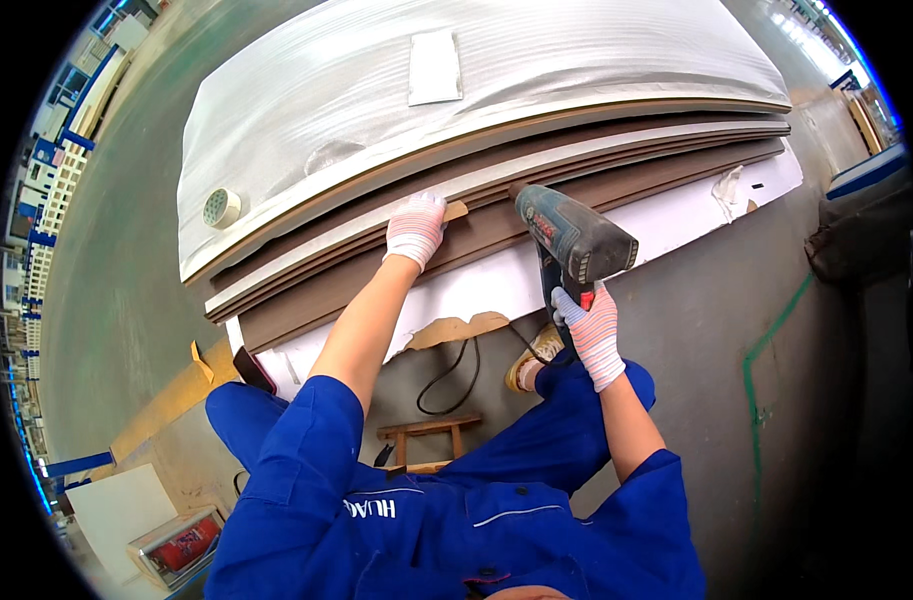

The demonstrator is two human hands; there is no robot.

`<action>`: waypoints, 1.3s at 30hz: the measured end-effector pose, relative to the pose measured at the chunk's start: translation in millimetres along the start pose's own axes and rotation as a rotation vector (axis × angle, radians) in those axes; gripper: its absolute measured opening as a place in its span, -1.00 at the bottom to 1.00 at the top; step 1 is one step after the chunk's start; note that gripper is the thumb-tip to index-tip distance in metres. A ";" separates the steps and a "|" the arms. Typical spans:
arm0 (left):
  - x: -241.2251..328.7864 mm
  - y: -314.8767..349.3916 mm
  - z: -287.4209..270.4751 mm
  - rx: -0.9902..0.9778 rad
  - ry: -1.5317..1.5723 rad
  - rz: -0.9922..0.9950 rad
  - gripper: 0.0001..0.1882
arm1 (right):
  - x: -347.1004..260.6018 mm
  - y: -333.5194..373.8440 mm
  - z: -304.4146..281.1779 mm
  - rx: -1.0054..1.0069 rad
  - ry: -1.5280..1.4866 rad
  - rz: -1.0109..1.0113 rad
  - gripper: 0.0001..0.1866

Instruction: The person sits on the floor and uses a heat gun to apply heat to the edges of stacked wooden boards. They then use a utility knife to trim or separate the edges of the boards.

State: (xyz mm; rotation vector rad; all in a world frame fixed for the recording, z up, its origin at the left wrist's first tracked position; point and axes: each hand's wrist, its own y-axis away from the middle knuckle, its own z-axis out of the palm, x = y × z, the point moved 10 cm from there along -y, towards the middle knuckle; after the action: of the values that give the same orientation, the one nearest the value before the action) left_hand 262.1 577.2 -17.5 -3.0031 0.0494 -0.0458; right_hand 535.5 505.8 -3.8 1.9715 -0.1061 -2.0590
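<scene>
My right hand [594,338], in a striped white work glove, grips the handle of a blue-and-black heat gun [568,228]. Its nozzle points at the long edges of the stacked dark brown panels [516,222]. My left hand [416,230], gloved the same way, is closed on a small flat tan piece [456,211] against those edges, a little left of the nozzle. Whether that piece is wood or card cannot be made out. Plastic-wrapped white sheeting [566,60] covers the top panel, above both hands.
A tape roll [221,208] and a white paper rectangle [434,68] lie on the wrapped top. Torn white sheet [666,225] sticks out beneath the stack. A black cable [446,408] loops on the floor near a wooden stool [426,428]. A dark bag-like shape [856,235] is at right.
</scene>
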 end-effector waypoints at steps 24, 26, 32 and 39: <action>99.6 -74.8 14.1 0.074 -0.043 0.110 -0.86 | 1.9 1.4 -45.7 0.092 -0.291 -0.094 -0.74; 94.5 -81.6 18.3 -0.001 -0.013 0.026 -0.83 | 1.3 -2.3 -49.6 0.089 -0.177 -0.116 -0.73; 75.0 -60.8 16.6 0.049 -0.083 0.013 -0.79 | -2.3 10.1 -39.6 0.006 -0.254 0.019 -0.74; 14.1 -1.5 12.7 0.019 -0.086 -0.004 -0.79 | 3.7 21.7 -19.2 -0.052 -0.293 0.066 -0.79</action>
State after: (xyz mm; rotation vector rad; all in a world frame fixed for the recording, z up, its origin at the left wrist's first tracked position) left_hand 276.6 579.9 -29.4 -2.9826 0.0343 0.0816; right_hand 557.8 486.9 -3.1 1.6030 -0.1733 -2.2691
